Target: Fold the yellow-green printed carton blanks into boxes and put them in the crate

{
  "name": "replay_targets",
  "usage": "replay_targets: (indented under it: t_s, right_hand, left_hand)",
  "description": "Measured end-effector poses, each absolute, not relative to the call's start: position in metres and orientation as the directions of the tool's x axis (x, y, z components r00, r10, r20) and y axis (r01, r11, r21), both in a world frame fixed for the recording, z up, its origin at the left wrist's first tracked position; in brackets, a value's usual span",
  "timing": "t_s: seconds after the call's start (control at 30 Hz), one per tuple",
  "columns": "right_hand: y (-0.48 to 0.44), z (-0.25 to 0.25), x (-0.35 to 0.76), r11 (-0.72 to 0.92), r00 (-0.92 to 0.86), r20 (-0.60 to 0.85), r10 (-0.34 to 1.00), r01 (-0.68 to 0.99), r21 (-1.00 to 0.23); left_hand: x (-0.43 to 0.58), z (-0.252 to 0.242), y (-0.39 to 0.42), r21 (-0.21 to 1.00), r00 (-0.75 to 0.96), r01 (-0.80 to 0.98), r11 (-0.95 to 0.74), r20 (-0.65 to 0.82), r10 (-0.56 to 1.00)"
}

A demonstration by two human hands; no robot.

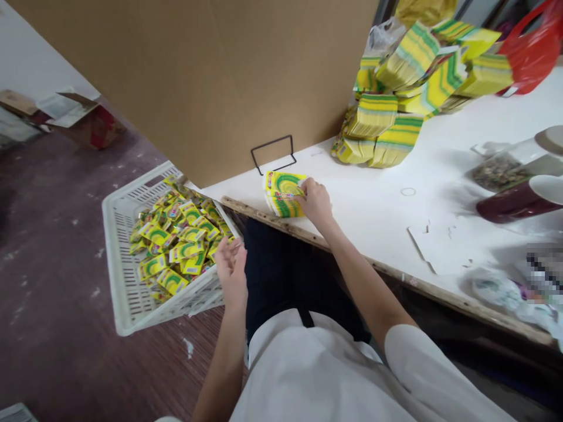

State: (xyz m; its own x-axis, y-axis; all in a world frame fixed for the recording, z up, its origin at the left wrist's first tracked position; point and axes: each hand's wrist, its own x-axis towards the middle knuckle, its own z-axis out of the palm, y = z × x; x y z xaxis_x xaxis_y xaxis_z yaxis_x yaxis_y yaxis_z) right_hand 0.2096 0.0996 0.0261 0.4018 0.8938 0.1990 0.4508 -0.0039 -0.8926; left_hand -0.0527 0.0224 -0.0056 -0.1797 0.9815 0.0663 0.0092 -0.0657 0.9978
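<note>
White tabletop (pixel 373 205) with a worn wooden front edge runs beside a tall brown cardboard sheet (pixel 220 76), and a thin black wire stand (pixel 273 154) sits at the foot of the sheet. The right hand (pixel 314 202) rests near the table's edge with its fingers closed on a small stack of flat yellow and green packets (pixel 281 193), which lies on the table. The left hand (pixel 231 266) is held open with its fingers loosely spread, empty, just at the near rim of a white slotted plastic basket (pixel 115 264). The basket is tilted beside the table and holds loose yellow and green sachets (pixel 176 246). Bundled yellow and green packs (pixel 409 99) are heaped further back on the table.
</note>
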Motion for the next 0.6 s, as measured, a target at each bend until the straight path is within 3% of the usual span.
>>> replay_targets:
  t_s: [0.1, 0.23, 0.3, 0.4, 0.47, 0.6]
  right_hand:
    - [0.072, 0.034, 0.192, 0.039, 0.343, 0.198, 0.918, 0.420, -0.907]
    - [0.014, 0.026, 0.144, 0.087, 0.131, 0.133, 0.982, 0.309, -0.947]
    - [-0.013, 0.018, 0.119, 0.051, -0.052, 0.046, 0.998, 0.098, -0.994]
    - [-0.038, 0.008, 0.097, -0.011, -0.112, 0.003, 0.994, -0.123, -0.992]
    - [-0.043, 0.007, 0.094, -0.028, -0.116, -0.012, 0.993, -0.136, -0.990]
    - [-0.039, 0.011, 0.104, -0.005, -0.073, -0.008, 0.997, 0.038, -0.999]
  left_hand:
    - [-0.040, -0.008, 0.018, 0.997, -0.002, -0.076, -0.029, 0.029, 1.000]
    - [-0.020, -0.002, 0.012, 0.966, 0.053, -0.249, -0.073, 0.088, 0.995]
    - [-0.013, 0.007, 0.011, 0.943, 0.041, -0.325, -0.068, 0.086, 0.995]
    - [-0.009, 0.018, 0.011, 0.874, -0.079, -0.480, -0.071, 0.037, 0.996]
    - [-0.008, 0.020, 0.012, 0.831, -0.170, -0.552, -0.066, -0.035, 0.985]
    - [-0.010, 0.010, 0.008, 0.846, -0.167, -0.534, 0.013, -0.120, 0.979]
